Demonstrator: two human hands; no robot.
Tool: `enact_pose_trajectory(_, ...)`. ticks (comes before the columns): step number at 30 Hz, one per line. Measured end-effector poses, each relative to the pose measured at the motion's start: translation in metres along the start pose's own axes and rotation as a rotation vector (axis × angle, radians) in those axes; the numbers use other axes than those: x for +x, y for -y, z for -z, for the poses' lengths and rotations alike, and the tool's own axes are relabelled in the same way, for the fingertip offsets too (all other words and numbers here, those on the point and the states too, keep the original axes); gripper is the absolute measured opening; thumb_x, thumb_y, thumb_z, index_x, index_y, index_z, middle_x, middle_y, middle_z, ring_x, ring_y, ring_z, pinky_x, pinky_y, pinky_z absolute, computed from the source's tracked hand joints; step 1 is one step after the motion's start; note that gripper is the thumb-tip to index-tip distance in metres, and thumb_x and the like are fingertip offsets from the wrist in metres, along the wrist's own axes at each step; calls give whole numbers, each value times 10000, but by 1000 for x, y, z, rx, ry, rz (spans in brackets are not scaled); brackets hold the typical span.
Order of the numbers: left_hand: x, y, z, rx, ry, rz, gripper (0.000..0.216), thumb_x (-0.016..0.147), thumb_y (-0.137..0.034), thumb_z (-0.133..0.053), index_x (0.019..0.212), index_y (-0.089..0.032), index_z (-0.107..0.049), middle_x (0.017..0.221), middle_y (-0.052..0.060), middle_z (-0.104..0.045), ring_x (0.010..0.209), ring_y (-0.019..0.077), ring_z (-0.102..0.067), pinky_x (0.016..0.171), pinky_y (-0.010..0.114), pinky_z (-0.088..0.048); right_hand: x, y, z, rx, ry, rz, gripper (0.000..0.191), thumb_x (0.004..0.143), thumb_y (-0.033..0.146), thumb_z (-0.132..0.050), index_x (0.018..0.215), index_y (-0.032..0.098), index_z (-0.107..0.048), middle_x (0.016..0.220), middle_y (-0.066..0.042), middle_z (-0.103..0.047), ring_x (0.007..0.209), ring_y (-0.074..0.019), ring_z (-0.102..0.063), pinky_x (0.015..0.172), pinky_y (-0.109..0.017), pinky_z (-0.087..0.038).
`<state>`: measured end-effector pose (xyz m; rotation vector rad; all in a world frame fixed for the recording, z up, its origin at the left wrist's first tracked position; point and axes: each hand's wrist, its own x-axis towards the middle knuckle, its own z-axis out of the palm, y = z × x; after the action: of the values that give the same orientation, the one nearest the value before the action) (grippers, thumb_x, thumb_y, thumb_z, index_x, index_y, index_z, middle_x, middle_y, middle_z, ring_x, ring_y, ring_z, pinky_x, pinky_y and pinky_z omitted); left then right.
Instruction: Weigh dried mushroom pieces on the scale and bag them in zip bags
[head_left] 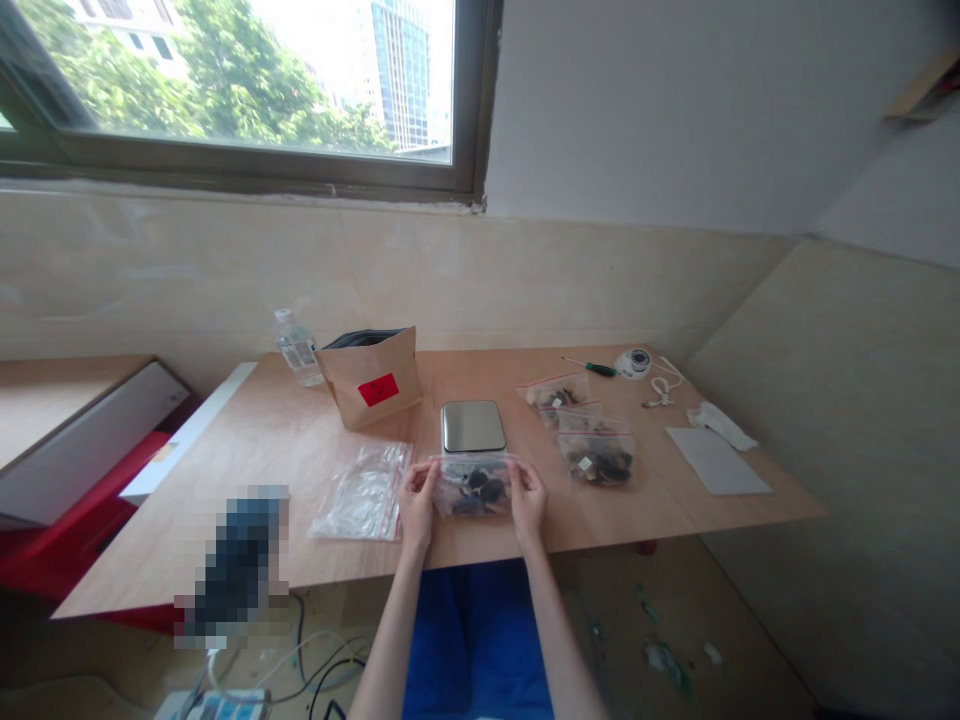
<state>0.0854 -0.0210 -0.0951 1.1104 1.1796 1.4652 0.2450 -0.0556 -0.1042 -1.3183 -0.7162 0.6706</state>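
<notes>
The left hand (418,497) and right hand (529,493) pinch a clear bag (472,487) by its sides, each grip closed. Its dark contents (491,489) seem lumpy, though blurred.

The bag (474,488) is plastic, the scale (474,426) glossy metal.

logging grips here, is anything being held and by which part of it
A clear bag with dark pieces inside: the left hand pinches its upper left corner, the right hand its upper right corner.
</notes>
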Motion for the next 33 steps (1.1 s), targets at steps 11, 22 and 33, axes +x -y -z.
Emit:
enact_pose_trajectory(11, 1, 1, 2, 46, -31, -10, 304, 753, -439, -609, 850, -164, -695, 842, 41, -685, 804, 170, -599, 754, 266, -443, 2, -4, 1, -32, -123, 42, 381, 785, 500, -557, 842, 131, -631, 747, -79, -695, 673, -183, -636, 649, -285, -491)
enact_pose_trajectory(22, 1, 1, 3, 104, -9, -28, 292, 753, -430, -610, 832, -159, -689, 840, 50, -679, 810, 180, -599, 763, 278, -440, 4, -9, 2, -8, -143, -8, 412, 760, 529, -558, 813, 126, -625, 765, -96, -701, 652, -175, -631, 587, -263, -473)
enact_pose_trajectory(33, -10, -18, -1, 89, 56, -73, 284, 772, -434, -597, 863, -174, -666, 841, 46, -657, 784, 176, -592, 737, 278, -448, -3, 63, -12, -544, 181, 560, 314, 866, 331, -499, 1148, 203, -548, 1185, -108, -576, 1143, -232, -481, 995, -426, -331)
